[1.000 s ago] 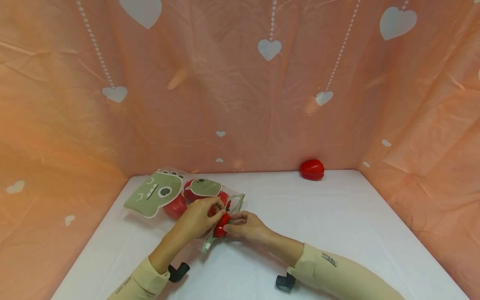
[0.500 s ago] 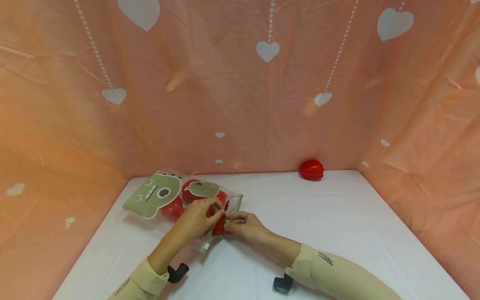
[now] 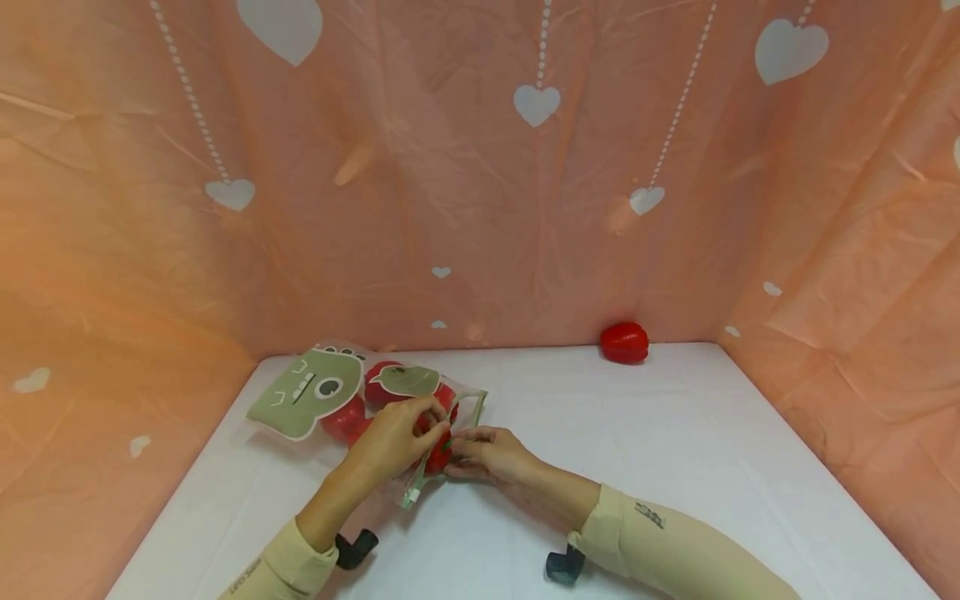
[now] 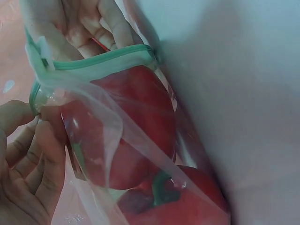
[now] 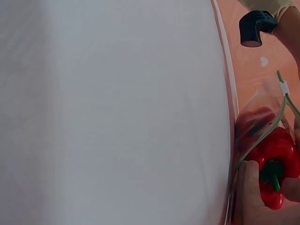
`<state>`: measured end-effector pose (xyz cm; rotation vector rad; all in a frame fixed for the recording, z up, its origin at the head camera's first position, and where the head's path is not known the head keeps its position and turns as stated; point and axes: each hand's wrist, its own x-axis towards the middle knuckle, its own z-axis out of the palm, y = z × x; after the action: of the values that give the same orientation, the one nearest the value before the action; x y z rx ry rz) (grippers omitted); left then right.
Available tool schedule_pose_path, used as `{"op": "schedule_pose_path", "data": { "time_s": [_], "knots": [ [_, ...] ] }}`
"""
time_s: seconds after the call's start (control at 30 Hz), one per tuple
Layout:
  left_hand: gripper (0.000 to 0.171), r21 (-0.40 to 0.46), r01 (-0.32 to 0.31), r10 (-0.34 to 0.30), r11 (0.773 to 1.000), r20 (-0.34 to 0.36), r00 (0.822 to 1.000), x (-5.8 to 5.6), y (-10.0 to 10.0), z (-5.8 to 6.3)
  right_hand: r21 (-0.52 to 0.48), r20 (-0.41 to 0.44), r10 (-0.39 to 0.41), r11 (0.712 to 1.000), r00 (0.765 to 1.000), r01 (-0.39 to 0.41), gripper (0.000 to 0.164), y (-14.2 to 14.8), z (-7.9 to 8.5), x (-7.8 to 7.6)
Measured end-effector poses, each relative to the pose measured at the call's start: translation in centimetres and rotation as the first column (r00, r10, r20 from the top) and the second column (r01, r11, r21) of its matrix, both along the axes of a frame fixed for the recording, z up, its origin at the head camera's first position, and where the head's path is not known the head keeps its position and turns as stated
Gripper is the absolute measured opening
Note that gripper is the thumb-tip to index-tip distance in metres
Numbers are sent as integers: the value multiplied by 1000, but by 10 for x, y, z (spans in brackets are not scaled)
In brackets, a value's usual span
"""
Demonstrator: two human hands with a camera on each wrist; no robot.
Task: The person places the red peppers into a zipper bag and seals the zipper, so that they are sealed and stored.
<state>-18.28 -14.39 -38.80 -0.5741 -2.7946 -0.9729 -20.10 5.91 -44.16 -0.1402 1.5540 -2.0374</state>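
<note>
A clear zip bag (image 3: 303,392) with a green cartoon print lies on the white table, holding several red bell peppers. My left hand (image 3: 401,429) pinches the edge of its opening, near the green zip strip (image 4: 103,58). At the mouth, one red bell pepper (image 5: 276,145) sits with its green stem facing outward. My right hand (image 3: 495,454) is at that stem end, its fingers spread and touching the pepper. In the left wrist view, a large bell pepper (image 4: 131,122) shows through the plastic just below the strip, with another bell pepper (image 4: 192,201) beyond it.
A separate red bell pepper (image 3: 624,342) lies at the table's back edge, right of centre. White table (image 3: 600,417) extends around the bag. Orange cloth (image 3: 480,208) with white hearts rises behind and at both sides. Dark camera mounts hang under both sleeves.
The bell pepper at the bag's mouth has moved left, deeper into the bag. My right fingers have spread at its stem end, while the left hand has stayed in place.
</note>
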Motion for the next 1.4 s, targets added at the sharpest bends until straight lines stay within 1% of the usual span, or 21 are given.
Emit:
{"op": "schedule_pose_path", "data": {
  "time_s": [0.13, 0.27, 0.33, 0.5, 0.73, 0.93, 1.07, 1.23, 1.4],
  "knots": [
    [9, -4, 16, -16, 1000, -8, 1000, -2, 0, 1, 17, -8, 7, 1000, 1000, -6, 30, 0, 0, -2],
    [9, 2, 16, -16, 1000, -15, 1000, -3, -1, 2, 22, -22, 20, 1000, 1000, -19, 29, -1, -2, -4],
    [9, 2, 10, -10, 1000, -9, 1000, -2, -1, 2, 32, -23, 29, 999, 999, -28, 28, -1, -3, -5],
    [8, 6, 22, -22, 1000, -4, 1000, 1, -1, -2, 49, -20, 36, 998, 999, -35, 30, -1, -6, -3],
    [9, 17, 35, -35, 999, -33, 999, 2, -2, -4, 57, -24, 22, 998, 999, -21, 30, -3, -5, -3],
    [8, 23, 41, -40, 999, -44, 998, 0, -3, -3, 18, -20, 28, 999, 999, -28, 29, -8, -5, -5],
    [8, 29, 58, -56, 998, -60, 997, -1, -4, -3, 6, -21, 35, 999, 999, -35, 29, -12, -8, -6],
    [7, 32, 69, -67, 997, -69, 995, -2, -5, -5, 10, -34, 75, 997, 997, -75, 30, -13, -8, -7],
    [9, 14, 57, -56, 998, -79, 995, -2, -7, -6, 31, -85, 122, 992, 989, -120, 36, -5, -6, -10]
  ]
}}
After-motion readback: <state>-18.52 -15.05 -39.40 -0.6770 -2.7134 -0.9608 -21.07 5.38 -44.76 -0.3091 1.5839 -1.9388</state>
